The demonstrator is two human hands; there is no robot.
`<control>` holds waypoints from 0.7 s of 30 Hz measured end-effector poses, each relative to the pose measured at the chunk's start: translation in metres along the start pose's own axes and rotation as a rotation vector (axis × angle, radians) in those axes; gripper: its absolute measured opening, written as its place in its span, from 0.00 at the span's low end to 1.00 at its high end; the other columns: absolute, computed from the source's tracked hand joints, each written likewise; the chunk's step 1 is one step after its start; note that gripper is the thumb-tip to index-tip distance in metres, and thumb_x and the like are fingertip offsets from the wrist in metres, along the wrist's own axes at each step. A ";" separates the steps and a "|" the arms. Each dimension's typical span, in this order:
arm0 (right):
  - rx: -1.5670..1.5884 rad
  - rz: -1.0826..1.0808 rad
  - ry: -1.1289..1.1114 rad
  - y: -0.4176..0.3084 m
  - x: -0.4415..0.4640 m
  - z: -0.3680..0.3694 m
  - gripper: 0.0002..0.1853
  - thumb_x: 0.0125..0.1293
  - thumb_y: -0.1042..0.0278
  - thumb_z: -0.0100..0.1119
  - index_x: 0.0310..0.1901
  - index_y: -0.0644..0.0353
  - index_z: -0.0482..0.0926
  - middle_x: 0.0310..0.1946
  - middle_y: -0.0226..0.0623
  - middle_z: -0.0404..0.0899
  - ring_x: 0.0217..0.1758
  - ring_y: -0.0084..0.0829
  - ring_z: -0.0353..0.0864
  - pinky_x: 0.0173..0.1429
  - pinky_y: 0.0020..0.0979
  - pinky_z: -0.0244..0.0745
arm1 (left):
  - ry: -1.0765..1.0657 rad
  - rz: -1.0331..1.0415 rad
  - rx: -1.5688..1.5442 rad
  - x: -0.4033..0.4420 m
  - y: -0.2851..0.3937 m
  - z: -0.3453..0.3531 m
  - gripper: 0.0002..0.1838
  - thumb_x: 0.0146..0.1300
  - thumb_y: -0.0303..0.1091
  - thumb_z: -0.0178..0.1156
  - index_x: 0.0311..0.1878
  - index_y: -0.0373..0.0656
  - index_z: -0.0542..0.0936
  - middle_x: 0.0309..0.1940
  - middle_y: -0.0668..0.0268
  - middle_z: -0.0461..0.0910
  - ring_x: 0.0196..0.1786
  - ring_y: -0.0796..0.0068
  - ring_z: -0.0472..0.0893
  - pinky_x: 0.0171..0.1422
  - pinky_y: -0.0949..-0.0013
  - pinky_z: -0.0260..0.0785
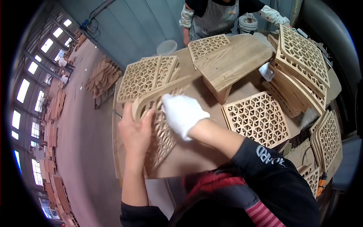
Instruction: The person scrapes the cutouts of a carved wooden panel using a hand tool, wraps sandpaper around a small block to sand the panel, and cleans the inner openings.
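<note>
A pale wooden lattice panel (165,140) with a curved solid edge stands tilted on the work table (204,159). My bare left hand (137,130) grips its left side, thumb and fingers around the edge. My right hand (183,113), in a white glove, is closed against the lattice just under the curved rim. Its fingertips and anything inside them are hidden, and the glove and panel are slightly blurred. Behind the panel lie more lattice panels (138,77), and another lattice stack (259,119) rests to the right of my right hand.
A low wooden bench (236,56) stands mid-table. Stacked lattice panels (304,56) rise at the right, with more panels (328,138) below them. An orange-and-black tool (321,184) lies at lower right. Across the table is a person in a checked apron (213,20), near a white bucket (166,47).
</note>
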State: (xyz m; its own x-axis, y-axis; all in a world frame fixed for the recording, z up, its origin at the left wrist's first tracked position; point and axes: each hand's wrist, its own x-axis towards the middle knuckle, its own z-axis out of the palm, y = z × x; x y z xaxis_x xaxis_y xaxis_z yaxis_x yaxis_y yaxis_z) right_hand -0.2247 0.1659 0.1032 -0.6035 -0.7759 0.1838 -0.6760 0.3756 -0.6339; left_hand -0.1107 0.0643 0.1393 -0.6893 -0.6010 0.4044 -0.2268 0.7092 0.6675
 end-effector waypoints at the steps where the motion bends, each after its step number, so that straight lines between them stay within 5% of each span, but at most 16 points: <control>1: -0.009 -0.054 0.092 0.001 0.002 0.008 0.10 0.67 0.65 0.51 0.40 0.64 0.75 0.32 0.54 0.83 0.38 0.54 0.83 0.45 0.48 0.77 | -0.013 0.053 0.051 0.000 0.002 0.001 0.14 0.60 0.27 0.65 0.47 0.35 0.76 0.35 0.51 0.85 0.40 0.63 0.86 0.44 0.65 0.76; 5: 0.006 -0.015 -0.044 0.003 -0.003 -0.006 0.10 0.67 0.64 0.52 0.39 0.63 0.75 0.30 0.54 0.82 0.37 0.55 0.83 0.44 0.49 0.77 | 0.002 0.005 -0.135 0.005 -0.021 0.003 0.12 0.62 0.24 0.64 0.46 0.35 0.74 0.32 0.63 0.81 0.29 0.82 0.78 0.30 0.77 0.70; 9: -0.020 0.011 -0.132 -0.002 -0.011 -0.026 0.11 0.65 0.69 0.53 0.43 0.67 0.78 0.35 0.54 0.84 0.42 0.50 0.86 0.46 0.44 0.80 | -0.016 -0.025 -0.103 0.003 -0.015 -0.001 0.13 0.61 0.23 0.65 0.46 0.34 0.74 0.33 0.64 0.81 0.30 0.82 0.78 0.32 0.76 0.71; 13: -0.030 -0.036 0.063 0.000 0.008 0.005 0.11 0.69 0.63 0.50 0.38 0.63 0.76 0.29 0.55 0.81 0.38 0.54 0.83 0.44 0.49 0.77 | -0.003 0.111 -0.025 0.005 -0.007 0.005 0.13 0.61 0.25 0.65 0.46 0.34 0.74 0.33 0.64 0.81 0.33 0.79 0.79 0.35 0.76 0.72; 18: 0.020 0.000 -0.187 0.010 -0.026 -0.034 0.12 0.68 0.62 0.52 0.37 0.63 0.77 0.30 0.55 0.82 0.38 0.56 0.83 0.44 0.50 0.76 | 0.070 0.091 0.106 0.007 -0.023 -0.010 0.13 0.61 0.25 0.65 0.46 0.35 0.74 0.31 0.64 0.81 0.31 0.79 0.78 0.33 0.76 0.72; 21: 0.000 0.058 -0.361 0.036 -0.050 -0.031 0.12 0.66 0.60 0.56 0.35 0.62 0.77 0.30 0.56 0.81 0.37 0.57 0.81 0.44 0.50 0.75 | 0.062 -0.191 -0.111 0.014 -0.042 -0.025 0.13 0.59 0.27 0.67 0.43 0.37 0.76 0.29 0.63 0.81 0.29 0.77 0.79 0.35 0.71 0.72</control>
State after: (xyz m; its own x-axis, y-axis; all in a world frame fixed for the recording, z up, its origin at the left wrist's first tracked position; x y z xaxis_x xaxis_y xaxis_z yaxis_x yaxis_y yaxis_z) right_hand -0.2320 0.2339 0.0949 -0.4524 -0.8824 -0.1292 -0.6451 0.4237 -0.6359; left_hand -0.0938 0.0171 0.1322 -0.5970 -0.7443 0.2994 -0.2695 0.5376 0.7990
